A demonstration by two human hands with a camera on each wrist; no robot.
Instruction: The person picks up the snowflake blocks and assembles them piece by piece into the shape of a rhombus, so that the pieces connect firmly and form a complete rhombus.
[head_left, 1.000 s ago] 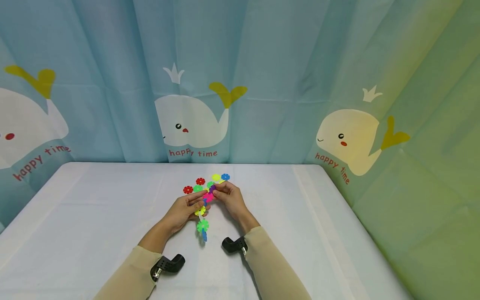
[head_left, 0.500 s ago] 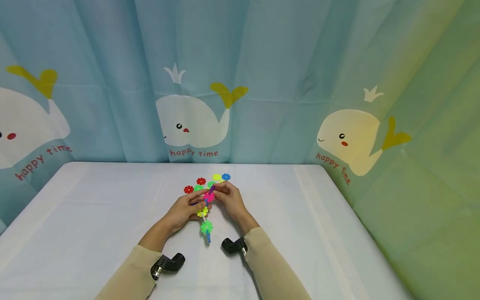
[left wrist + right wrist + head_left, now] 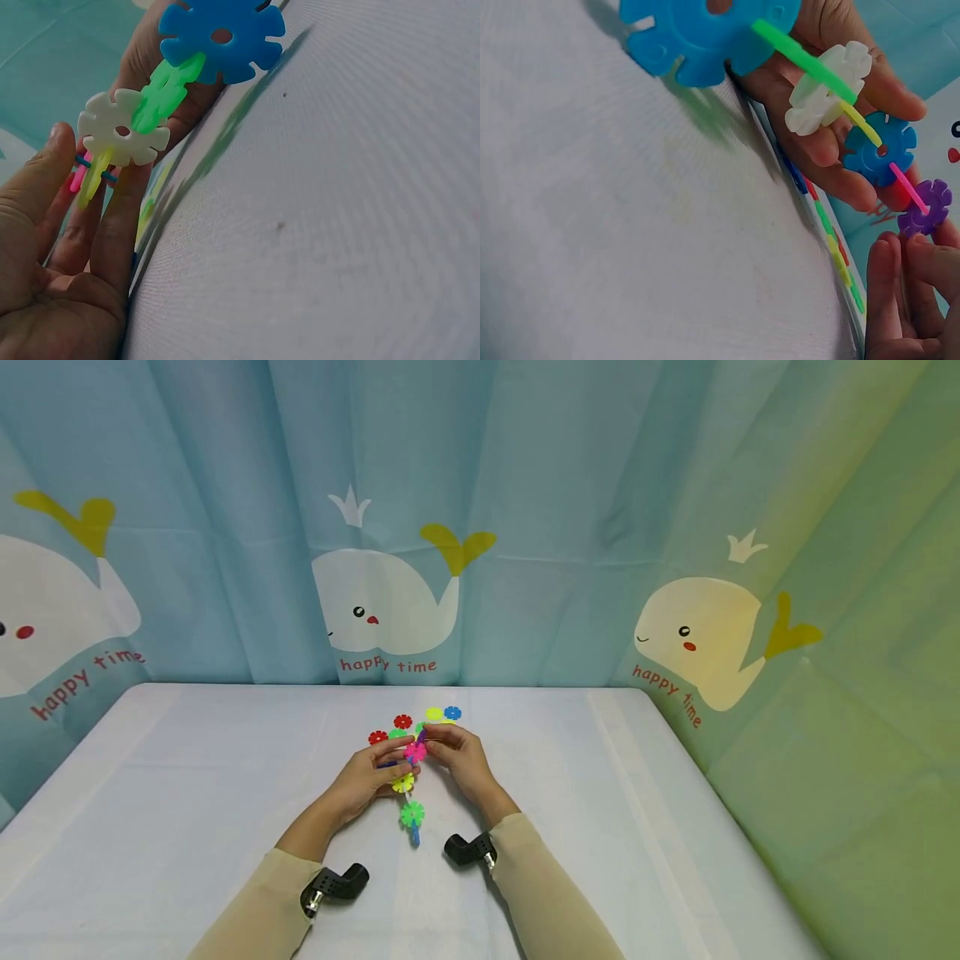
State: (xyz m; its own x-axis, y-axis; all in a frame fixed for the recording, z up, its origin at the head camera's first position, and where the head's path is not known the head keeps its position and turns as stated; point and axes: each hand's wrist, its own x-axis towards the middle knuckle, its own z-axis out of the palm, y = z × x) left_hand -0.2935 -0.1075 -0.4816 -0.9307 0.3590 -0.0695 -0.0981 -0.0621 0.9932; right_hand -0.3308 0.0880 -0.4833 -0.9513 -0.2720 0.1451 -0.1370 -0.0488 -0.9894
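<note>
A chain of slotted plastic flower discs hangs between my two hands over the white table. My left hand [image 3: 363,783] grips it around the middle, near a yellow disc [image 3: 402,783] and a blue disc [image 3: 881,148]. At its upper end, my right hand [image 3: 465,764] pinches a purple disc [image 3: 925,208] that is joined to a pink disc [image 3: 416,752]. Toward the lower end come a white disc [image 3: 121,129], a green disc [image 3: 412,814] and an end blue disc [image 3: 222,37], the slots of each pushed into its neighbour.
Loose flower discs lie on the table [image 3: 570,777] just beyond my hands, among them red discs [image 3: 402,722], a yellow one [image 3: 434,713] and a blue one [image 3: 452,713]. A curtain with whale prints [image 3: 555,610] hangs behind the table's far edge.
The chain's lower end has swung slightly to the right, and the purple disc has turned more edge-on in the head view. Both hands keep their hold in nearly the same place.
</note>
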